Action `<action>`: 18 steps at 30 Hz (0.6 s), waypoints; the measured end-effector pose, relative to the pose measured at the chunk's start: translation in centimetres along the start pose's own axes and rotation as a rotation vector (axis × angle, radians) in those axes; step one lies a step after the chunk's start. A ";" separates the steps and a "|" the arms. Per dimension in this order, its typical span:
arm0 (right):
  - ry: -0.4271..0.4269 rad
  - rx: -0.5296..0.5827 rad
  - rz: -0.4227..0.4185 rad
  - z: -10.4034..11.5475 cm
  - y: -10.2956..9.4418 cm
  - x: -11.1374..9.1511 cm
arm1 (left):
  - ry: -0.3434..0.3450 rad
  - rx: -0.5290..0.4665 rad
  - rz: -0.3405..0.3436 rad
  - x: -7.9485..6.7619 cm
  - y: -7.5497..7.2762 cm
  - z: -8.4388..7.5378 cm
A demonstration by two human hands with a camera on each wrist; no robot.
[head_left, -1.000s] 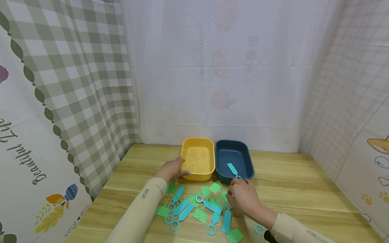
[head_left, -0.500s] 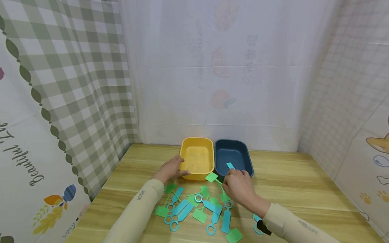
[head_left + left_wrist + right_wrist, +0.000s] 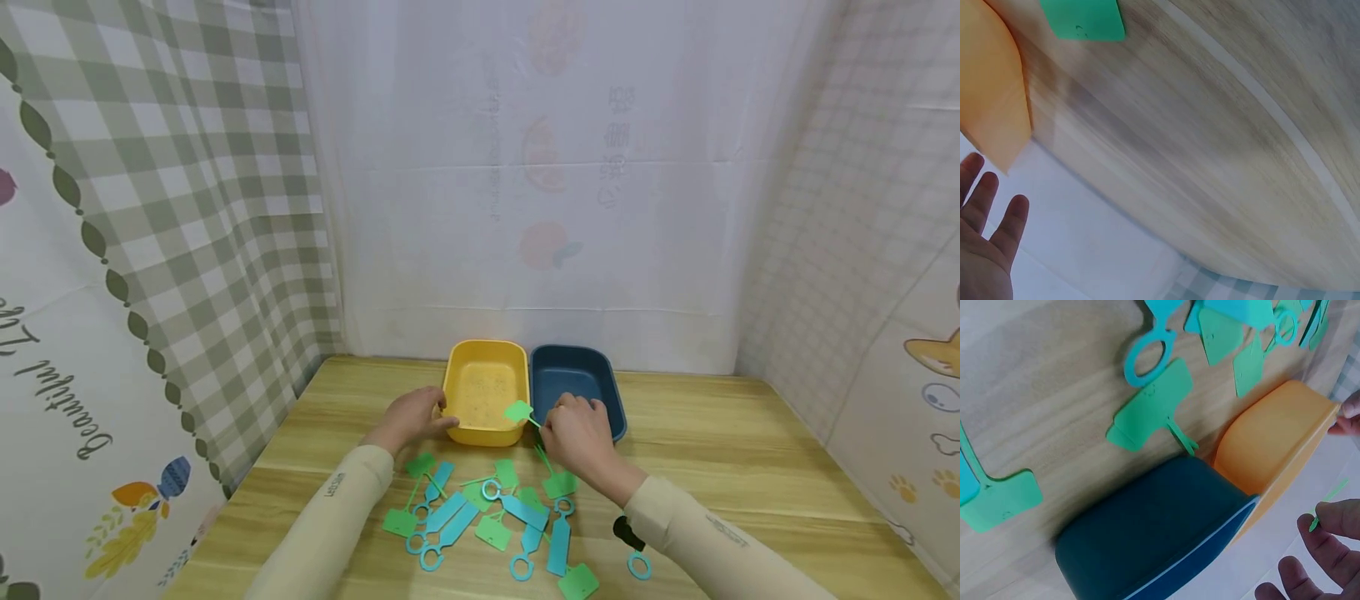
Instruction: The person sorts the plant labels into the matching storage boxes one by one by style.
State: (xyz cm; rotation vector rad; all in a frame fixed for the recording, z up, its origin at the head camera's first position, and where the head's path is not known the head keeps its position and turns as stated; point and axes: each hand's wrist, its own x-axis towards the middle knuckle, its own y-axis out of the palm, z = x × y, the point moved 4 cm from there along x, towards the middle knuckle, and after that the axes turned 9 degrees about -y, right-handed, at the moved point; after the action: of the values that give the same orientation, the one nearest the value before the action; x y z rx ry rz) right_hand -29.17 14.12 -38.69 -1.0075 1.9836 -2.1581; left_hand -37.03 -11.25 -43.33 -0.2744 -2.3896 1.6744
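Note:
Between thumb and index finger, my right hand [image 3: 581,442] pinches a green tag [image 3: 519,412] by its thin stem. The tag's square plate hangs over the front right corner of the yellow bin [image 3: 487,437]; the right wrist view shows this tag [image 3: 1335,489] nearly edge-on. Beside the yellow bin is the navy bin [image 3: 573,354], partly covered by my right hand, so its contents are hidden. My left hand [image 3: 408,421] is at the yellow bin's left front corner, its fingers [image 3: 1011,222] spread and fairly straight. Whether they touch the rim I cannot tell.
Several green tags [image 3: 492,532] and blue ring-ended tags [image 3: 559,546] lie mixed on the wooden table [image 3: 697,467] in front of the bins. One blue ring [image 3: 639,566] shows near my right sleeve. Cloth sheets [image 3: 480,208] hang behind and beside the table.
My right hand has lifted a green tag from in front of the navy bin and carried it up and left to the yellow bin. My left hand has drawn slightly left.

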 end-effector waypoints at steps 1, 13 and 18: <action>0.010 -0.003 0.010 -0.2 0.1 0.2 | 0.006 0.007 -0.003 0.0 -0.1 0.1; 0.190 0.036 0.147 -2.0 1.8 2.6 | -0.002 0.062 0.015 0.1 -0.4 -0.4; 0.226 0.041 0.177 -1.8 2.6 3.5 | -0.035 0.085 0.041 0.3 -0.5 -0.7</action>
State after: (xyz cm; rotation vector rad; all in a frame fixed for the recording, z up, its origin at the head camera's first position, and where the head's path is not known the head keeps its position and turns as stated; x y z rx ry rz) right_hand -33.81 13.67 -39.47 -0.5796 2.0205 -2.2898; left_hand -37.15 -10.69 -42.62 -0.2843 -2.3455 1.8080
